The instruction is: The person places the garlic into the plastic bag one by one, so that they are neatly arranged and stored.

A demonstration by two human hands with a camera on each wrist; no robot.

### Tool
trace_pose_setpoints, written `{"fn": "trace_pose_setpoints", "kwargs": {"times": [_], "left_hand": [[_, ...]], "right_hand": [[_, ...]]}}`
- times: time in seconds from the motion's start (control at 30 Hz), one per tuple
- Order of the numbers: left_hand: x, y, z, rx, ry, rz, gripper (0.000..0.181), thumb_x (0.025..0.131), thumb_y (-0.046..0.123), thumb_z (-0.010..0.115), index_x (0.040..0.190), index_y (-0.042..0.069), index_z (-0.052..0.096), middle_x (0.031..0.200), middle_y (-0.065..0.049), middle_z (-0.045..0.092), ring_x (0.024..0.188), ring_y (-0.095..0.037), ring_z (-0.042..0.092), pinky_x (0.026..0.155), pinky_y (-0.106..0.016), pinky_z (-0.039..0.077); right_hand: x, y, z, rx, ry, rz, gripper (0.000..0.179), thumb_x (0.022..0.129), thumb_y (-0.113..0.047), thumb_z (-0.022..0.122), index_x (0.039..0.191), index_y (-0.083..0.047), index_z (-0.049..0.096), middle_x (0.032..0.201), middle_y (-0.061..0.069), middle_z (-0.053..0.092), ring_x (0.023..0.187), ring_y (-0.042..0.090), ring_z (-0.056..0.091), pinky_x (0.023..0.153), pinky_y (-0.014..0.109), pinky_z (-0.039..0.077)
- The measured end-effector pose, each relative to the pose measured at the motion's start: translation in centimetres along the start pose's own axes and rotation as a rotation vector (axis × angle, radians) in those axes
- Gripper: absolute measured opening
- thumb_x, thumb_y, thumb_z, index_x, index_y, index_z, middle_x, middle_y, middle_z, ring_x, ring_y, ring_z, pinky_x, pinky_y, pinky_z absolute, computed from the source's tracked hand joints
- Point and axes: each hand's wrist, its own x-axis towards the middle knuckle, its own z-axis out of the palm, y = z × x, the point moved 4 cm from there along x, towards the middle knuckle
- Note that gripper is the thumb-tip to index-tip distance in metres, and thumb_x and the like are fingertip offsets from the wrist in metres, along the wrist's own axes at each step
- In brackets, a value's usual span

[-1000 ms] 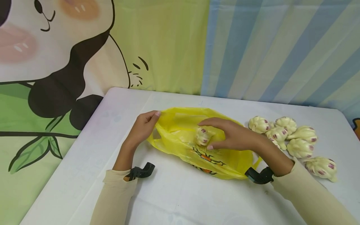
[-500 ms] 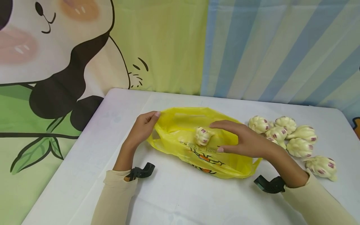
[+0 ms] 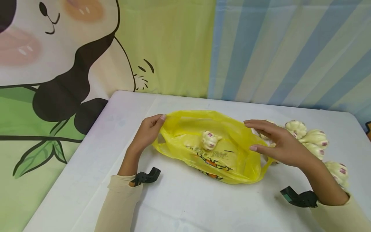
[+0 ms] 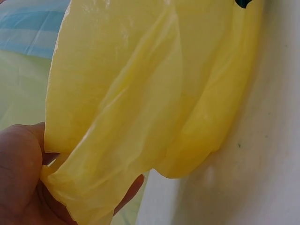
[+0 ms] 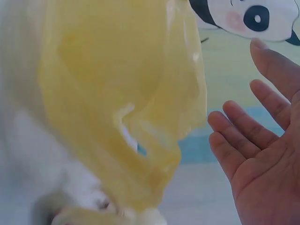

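Observation:
A yellow plastic bag (image 3: 188, 149) lies on the table with its mouth spread toward me. One garlic bulb (image 3: 210, 140), pale with purple patches, rests inside it. My left hand (image 3: 147, 130) pinches the bag's left edge between thumb and fingers; the left wrist view shows the film (image 4: 117, 117) bunched at the thumb. Over the bag's right end, my right hand (image 3: 285, 143) holds nothing, its fingers apart and the thumb spread. Beneath and behind that hand lie several more garlic bulbs (image 3: 314, 138), partly hidden by it.
A single garlic bulb (image 3: 337, 172) sits nearer to me at the right, partly behind the right forearm. The white table (image 3: 185, 206) ends at a hanging cloth (image 3: 171, 48) with a panda print and stripes. Each wrist wears a black camera mount (image 3: 147, 175).
My right hand has drawn back to the right, out of the bag's mouth and over the bulbs, leaving the bulb in the bag. The left hand keeps its hold.

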Motion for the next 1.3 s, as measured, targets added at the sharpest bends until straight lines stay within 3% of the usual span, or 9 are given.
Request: {"fn": "trace_pose_setpoints", "kwargs": {"times": [0.33,0.63,0.87,1.13,1.3], "left_hand": [[-0.1,0.0,0.1,-0.001,0.018,0.007,0.039,0.106,0.024,0.044,0.075,0.001,0.047,0.062,-0.003,0.029,0.058,-0.016,0.025,0.057,-0.031,0.027],[-0.2,0.0,0.1,-0.006,0.020,-0.011,0.037,0.106,0.025,0.044,0.082,-0.001,0.054,0.063,-0.004,0.031,0.059,-0.018,0.029,0.059,-0.032,0.030],[-0.1,-0.2,0.1,-0.002,0.015,0.000,0.036,0.106,0.025,0.044,0.092,-0.004,0.060,0.065,-0.004,0.032,0.064,-0.019,0.034,0.066,-0.035,0.034],[0.0,-0.3,0.3,-0.007,0.016,0.004,0.037,0.105,0.024,0.045,0.083,-0.003,0.056,0.064,-0.004,0.031,0.061,-0.019,0.030,0.060,-0.032,0.031],[0.2,-0.4,0.3,0.002,0.018,0.000,0.036,0.105,0.024,0.045,0.086,-0.003,0.058,0.066,-0.004,0.033,0.063,-0.019,0.034,0.062,-0.033,0.032]], "right_hand": [[-3.3,1.8,-2.0,0.024,0.123,0.041,0.066,0.079,0.021,0.068,0.139,0.000,0.050,0.143,0.007,0.045,0.129,0.007,0.043,0.100,0.014,0.034],[-6.4,4.1,-2.5,-0.017,0.186,0.294,0.055,0.089,-0.001,0.070,0.139,-0.008,0.051,0.143,-0.005,0.045,0.120,-0.010,0.043,0.086,0.009,0.041],[-7.4,5.5,-2.3,-0.009,0.139,0.253,0.059,0.088,0.003,0.069,0.142,-0.004,0.048,0.141,-0.006,0.046,0.120,-0.010,0.042,0.086,0.008,0.041],[-7.5,6.5,-2.2,-0.018,0.109,0.289,0.059,0.088,0.000,0.070,0.143,-0.007,0.048,0.142,0.002,0.046,0.119,-0.009,0.043,0.087,0.007,0.039],[-7.5,6.8,-2.1,-0.001,0.122,0.270,0.060,0.087,0.002,0.071,0.142,-0.005,0.048,0.141,-0.003,0.047,0.122,-0.008,0.041,0.090,0.006,0.036]]}}
